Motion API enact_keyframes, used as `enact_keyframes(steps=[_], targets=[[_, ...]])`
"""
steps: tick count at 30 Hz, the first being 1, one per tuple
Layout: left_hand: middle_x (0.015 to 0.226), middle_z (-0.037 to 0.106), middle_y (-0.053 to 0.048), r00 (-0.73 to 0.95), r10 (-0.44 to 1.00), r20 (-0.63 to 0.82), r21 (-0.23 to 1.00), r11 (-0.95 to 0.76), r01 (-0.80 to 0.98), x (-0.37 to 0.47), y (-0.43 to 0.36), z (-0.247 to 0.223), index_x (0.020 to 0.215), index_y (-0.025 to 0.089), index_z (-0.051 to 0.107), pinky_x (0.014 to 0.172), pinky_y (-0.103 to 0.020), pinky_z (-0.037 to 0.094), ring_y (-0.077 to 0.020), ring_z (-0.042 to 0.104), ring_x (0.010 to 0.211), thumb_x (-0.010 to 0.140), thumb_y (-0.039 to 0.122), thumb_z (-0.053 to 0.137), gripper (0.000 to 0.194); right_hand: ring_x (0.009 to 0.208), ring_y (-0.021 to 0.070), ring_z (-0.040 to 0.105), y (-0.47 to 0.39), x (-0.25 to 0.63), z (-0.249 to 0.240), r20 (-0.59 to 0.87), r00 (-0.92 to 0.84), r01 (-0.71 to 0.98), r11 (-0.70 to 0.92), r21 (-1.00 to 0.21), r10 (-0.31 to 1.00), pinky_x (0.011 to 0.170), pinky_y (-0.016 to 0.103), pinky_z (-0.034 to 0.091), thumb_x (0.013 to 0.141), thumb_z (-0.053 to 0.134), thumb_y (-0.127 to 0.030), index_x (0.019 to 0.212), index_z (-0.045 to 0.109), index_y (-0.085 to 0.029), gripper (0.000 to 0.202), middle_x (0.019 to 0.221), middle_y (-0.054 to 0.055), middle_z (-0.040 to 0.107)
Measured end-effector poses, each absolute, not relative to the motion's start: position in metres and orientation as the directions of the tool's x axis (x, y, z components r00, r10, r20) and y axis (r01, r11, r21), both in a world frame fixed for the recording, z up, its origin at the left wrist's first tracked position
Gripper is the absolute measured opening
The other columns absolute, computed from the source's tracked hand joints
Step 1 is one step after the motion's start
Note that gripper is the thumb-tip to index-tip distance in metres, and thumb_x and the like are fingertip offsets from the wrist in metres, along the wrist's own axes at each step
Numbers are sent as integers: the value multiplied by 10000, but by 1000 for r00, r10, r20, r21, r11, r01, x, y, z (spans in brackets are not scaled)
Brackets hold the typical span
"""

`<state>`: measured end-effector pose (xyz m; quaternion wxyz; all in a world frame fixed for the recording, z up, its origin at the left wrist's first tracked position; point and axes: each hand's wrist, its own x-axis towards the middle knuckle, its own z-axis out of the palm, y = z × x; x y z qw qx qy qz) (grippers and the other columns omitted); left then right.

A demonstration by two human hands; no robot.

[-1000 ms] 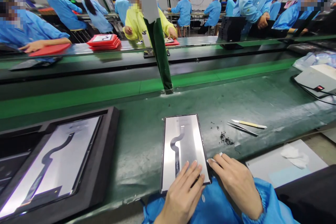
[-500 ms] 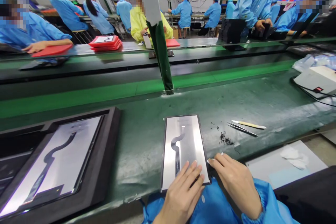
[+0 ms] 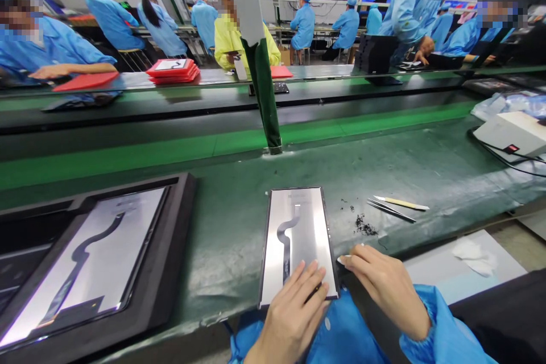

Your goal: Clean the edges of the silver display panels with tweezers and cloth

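Note:
A display panel (image 3: 313,239) with a silvery back and a dark, curved flex cable (image 3: 284,236) lies on the green bench in front of me. My left hand (image 3: 294,304) rests on its lower end, fingers stretched out over the metal. Just off the panel's lower right edge is my right hand (image 3: 381,281), its fingers curled and pressed together. Something small and white shows at those fingertips, too small to name. Beyond that hand lie tweezers (image 3: 391,210), a yellow-handled craft knife (image 3: 401,203) and a heap of black scraps (image 3: 365,226).
On the left, a black foam tray (image 3: 181,227) holds a second display panel (image 3: 113,256). A green post (image 3: 267,96) rises from the bench's far edge. At right are a white box (image 3: 512,133) with cables and a crumpled white tissue (image 3: 473,256). Co-workers sit across the line.
My right hand has shifted slightly away from the panel's edge. The left hand stays on the panel. At back right, a standing co-worker's hand has lowered to the line.

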<state>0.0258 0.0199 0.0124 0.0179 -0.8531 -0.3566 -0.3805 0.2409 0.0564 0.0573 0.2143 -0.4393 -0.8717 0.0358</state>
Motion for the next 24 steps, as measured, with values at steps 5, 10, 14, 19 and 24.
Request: enact_keyframes(steps=[5, 10, 14, 19, 24], targets=[[1142, 744, -114, 457, 594, 663, 238, -745, 623, 26, 19, 12, 1083, 108, 678, 1056, -404, 507, -219, 651, 1190, 1003, 138, 469, 226, 669, 162, 576, 54, 234, 52, 367, -556, 761, 634, -138, 746, 581, 306, 355, 1074, 167, -284, 952, 638, -213, 491, 768, 10, 626], [1138, 745, -113, 463, 597, 655, 235, -744, 625, 26, 19, 13, 1075, 106, 676, 1066, -405, 499, -217, 658, 1179, 999, 132, 473, 218, 690, 181, 563, 55, 232, 55, 387, -626, 723, 690, -38, 677, 590, 330, 346, 1067, 157, -209, 924, 632, -180, 497, 769, 21, 633], [1130, 747, -110, 464, 600, 652, 242, -744, 623, 24, 20, 13, 1073, 109, 674, 1068, -403, 498, -213, 657, 1182, 997, 128, 475, 213, 668, 174, 550, 61, 236, 60, 339, -658, 686, 721, -97, 672, 572, 328, 333, 1069, 212, -213, 882, 626, -203, 454, 754, 3, 621], [1149, 740, -111, 481, 600, 639, 245, -752, 612, 22, 19, 12, 1085, 110, 673, 1090, -397, 481, -213, 643, 1203, 996, 142, 485, 210, 664, 171, 550, 61, 236, 56, 323, -628, 714, 690, -122, 708, 588, 314, 348, 1059, 294, -179, 911, 623, -218, 363, 764, -5, 617], [1184, 728, -104, 467, 633, 617, 285, -733, 618, 22, 17, 12, 1111, 127, 671, 1088, -397, 493, -215, 630, 1221, 987, 139, 496, 215, 703, 179, 568, 57, 234, 56, 310, -659, 712, 702, -39, 685, 585, 319, 350, 1019, 392, -112, 892, 614, -201, 271, 782, 7, 638]])
